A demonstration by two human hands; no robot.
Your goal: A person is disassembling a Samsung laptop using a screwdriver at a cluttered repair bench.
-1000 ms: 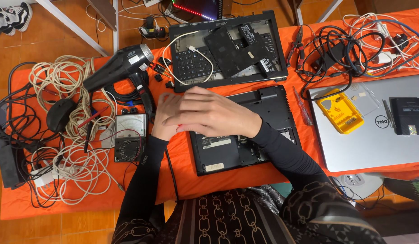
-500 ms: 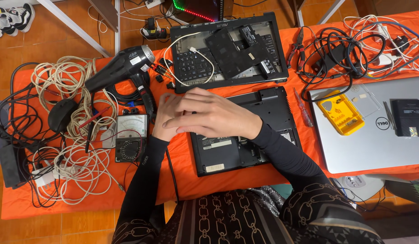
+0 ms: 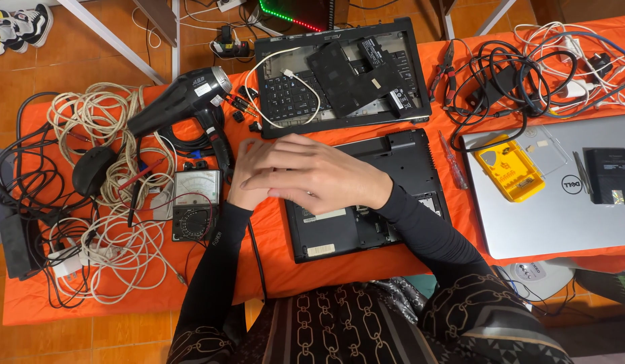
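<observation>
Barely anything has moved since the earlier frames: both hands stay stacked at frame centre, with only a slight shift of the fingers. Right hand (image 3: pixel 319 176) lies flat, palm down, fingers loosely spread toward the left, holding nothing that shows. It covers most of the left hand (image 3: pixel 248 180), whose fingers peek out at the left side; cannot tell whether that one grips anything. Both rest over the upper left corner of the black laptop base (image 3: pixel 369 199), which lies bottom up at centre on the orange table cover (image 3: pixel 272 269). Just left of the hands sits an analog multimeter (image 3: pixel 196 204), and above it a black hair dryer (image 3: pixel 181 108) with its handle pointing down toward the hands. Upper centre holds an opened laptop chassis (image 3: pixel 342 74) with a white cable (image 3: pixel 285 94) looped over its keyboard. Far left is a tangle of beige cords (image 3: pixel 100 135). Right of the base lies a screwdriver (image 3: pixel 454 162), then a yellow bit case (image 3: pixel 509 167) on a closed silver laptop (image 3: pixel 561 202). Black cables (image 3: pixel 494 87) pile at upper right.
</observation>
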